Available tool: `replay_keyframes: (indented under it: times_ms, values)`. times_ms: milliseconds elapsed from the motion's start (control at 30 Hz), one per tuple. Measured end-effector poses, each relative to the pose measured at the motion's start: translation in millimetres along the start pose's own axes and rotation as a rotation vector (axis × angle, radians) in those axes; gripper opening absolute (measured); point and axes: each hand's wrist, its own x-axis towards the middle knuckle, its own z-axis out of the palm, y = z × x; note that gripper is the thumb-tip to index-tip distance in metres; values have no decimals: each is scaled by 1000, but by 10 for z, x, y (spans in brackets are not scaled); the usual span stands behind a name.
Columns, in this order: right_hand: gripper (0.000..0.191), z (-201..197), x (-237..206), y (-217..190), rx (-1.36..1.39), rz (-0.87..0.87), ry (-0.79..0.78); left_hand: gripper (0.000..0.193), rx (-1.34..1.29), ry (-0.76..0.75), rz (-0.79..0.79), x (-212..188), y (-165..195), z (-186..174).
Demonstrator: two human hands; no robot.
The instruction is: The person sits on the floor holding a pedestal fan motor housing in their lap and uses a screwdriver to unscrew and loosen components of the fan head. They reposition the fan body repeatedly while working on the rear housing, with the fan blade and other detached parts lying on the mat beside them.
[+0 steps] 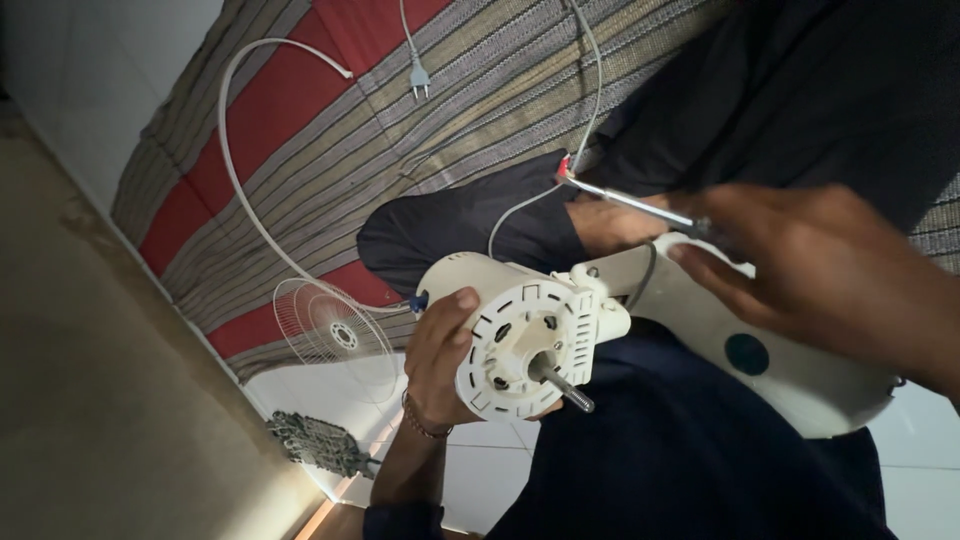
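Down on your lap sits the cream fan motor housing (510, 335), its round vented face turned toward you with the steel shaft (565, 388) poking out at the lower right. Your left hand (440, 360) wraps the housing from the left side, fingers curled firmly around its barrel and the thumb lying over the rim of the face, a beaded bracelet (420, 425) showing at the wrist. Your right hand (810, 270) comes in from the upper right, closed around the handle of a screwdriver (625, 203); the handle itself is buried in your palm, and the metal shank runs out to the upper left, above the housing, its tip ending near a small red connector (567, 168) on the white cord. Right behind the motor, touching it, lies the pale fan body (800, 385) with 1 dark round spot on it, resting across your dark trousers. The white power cord (592, 90) climbs away over the striped red and grey mat (330, 120), and its 2-pin plug (420, 80) lies near the mat's top edge. A thin white guard ring (235, 170) arcs across the mat at the left, and a wire fan grille (330, 335) rests on the white tiled floor (490, 470) beside your left hand, with a grey metal part (315, 442) lower down, well apart from the motor.
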Motion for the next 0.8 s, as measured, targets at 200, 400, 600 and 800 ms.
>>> replay_keyframes:
  times_ms: [200,400,600,800]
  values:
    - [49,111,-161,251,-196,132,-2,86,39,8,-22,-81,10,-11]
    - [37,181,-338,553,-301,371,54,84,69,11,-37,-140,-1,12]
    - [30,172,-165,611,-461,17,280,86,70,16,-56,-145,9,39]
    - [28,165,78,338,-549,-55,351,81,48,20,-72,-185,-10,63]
